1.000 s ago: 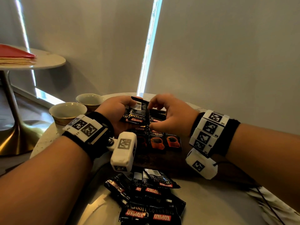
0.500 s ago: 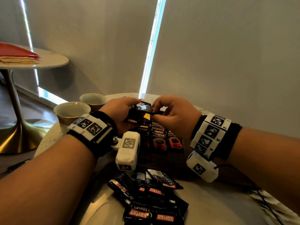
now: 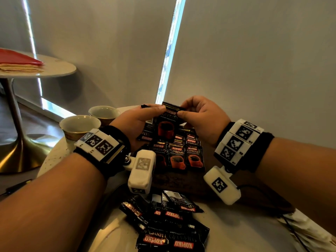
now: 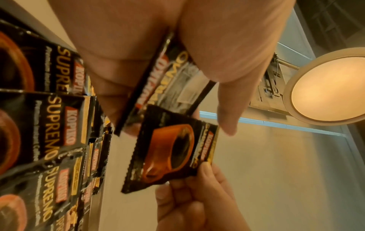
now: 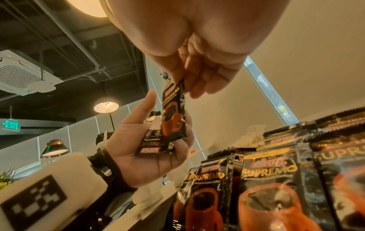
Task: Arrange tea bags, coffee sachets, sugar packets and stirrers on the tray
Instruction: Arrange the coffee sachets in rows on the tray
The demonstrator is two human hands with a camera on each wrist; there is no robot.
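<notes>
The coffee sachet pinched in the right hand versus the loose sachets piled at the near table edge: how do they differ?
The held sachet hangs upright in the air, cup picture toward the head camera, pinched at its top by the right hand; the loose pile lies flat on the table. The held one is alone; the pile overlaps at mixed angles, lettering upside down. Both are black Kopiko packs.
</notes>
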